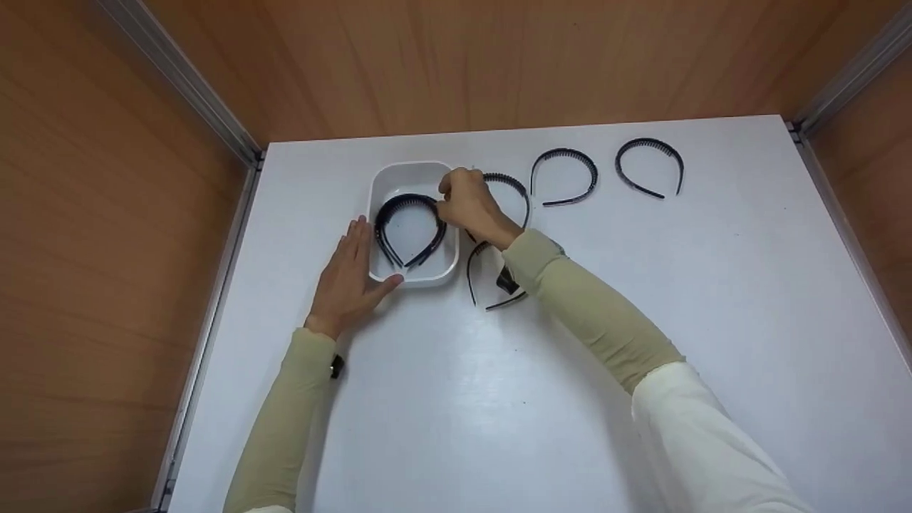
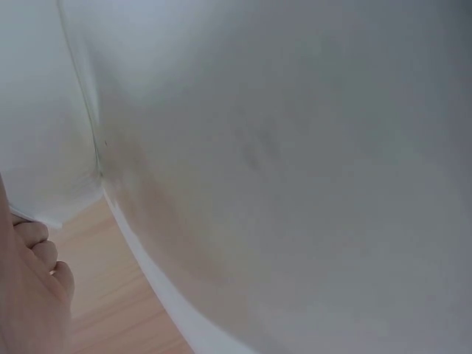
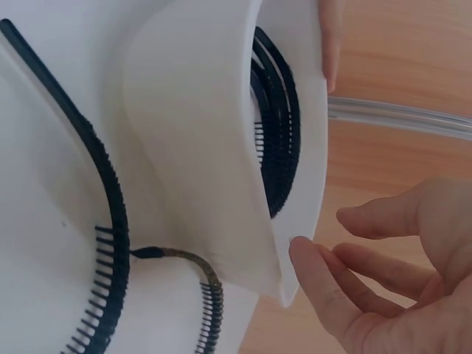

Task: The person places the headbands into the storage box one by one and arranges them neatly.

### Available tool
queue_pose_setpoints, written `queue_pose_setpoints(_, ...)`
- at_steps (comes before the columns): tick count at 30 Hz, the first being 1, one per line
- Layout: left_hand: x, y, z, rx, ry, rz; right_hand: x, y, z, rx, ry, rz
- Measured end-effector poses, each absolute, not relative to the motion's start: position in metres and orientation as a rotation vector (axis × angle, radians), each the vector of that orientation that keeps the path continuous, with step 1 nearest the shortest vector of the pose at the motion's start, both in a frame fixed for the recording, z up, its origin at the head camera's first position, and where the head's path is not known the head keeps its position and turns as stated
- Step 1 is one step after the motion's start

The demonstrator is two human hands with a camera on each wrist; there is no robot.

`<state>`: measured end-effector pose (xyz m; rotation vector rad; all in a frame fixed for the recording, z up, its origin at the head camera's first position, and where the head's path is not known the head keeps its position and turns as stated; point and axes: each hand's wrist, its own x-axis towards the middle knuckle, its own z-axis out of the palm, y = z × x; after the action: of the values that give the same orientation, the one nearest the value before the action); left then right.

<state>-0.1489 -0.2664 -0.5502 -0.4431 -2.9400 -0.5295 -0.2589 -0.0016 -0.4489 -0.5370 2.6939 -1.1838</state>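
Observation:
A white plastic bin (image 1: 415,283) stands on the table, with several black toothed headbands (image 1: 390,203) nested in it. My left hand (image 1: 345,281) lies against the bin's left side, fingers straight and thumb near its front rim. At the bin's right rim is my right hand (image 1: 470,203); the right wrist view shows its thumb and fingers (image 3: 324,291) apart with nothing between them. Just right of the bin lie two headbands, one behind (image 1: 507,178) and one in front (image 1: 471,278), both partly hidden by the right hand and arm. A pale surface fills most of the left wrist view.
Two more headbands, one nearer (image 1: 566,152) and one farther right (image 1: 650,142), lie toward the back of the white table (image 1: 456,413). Wood-look panels (image 1: 456,64) rise behind and at both sides, with metal rails (image 1: 206,78) in the corners.

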Motion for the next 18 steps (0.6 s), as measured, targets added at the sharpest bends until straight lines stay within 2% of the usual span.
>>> queue_pose_setpoints(18, -0.149, -0.264, -0.550, -0.433, -2.939, -0.543, -0.239, 0.063, -0.437, -0.452, 2.709, -1.212)
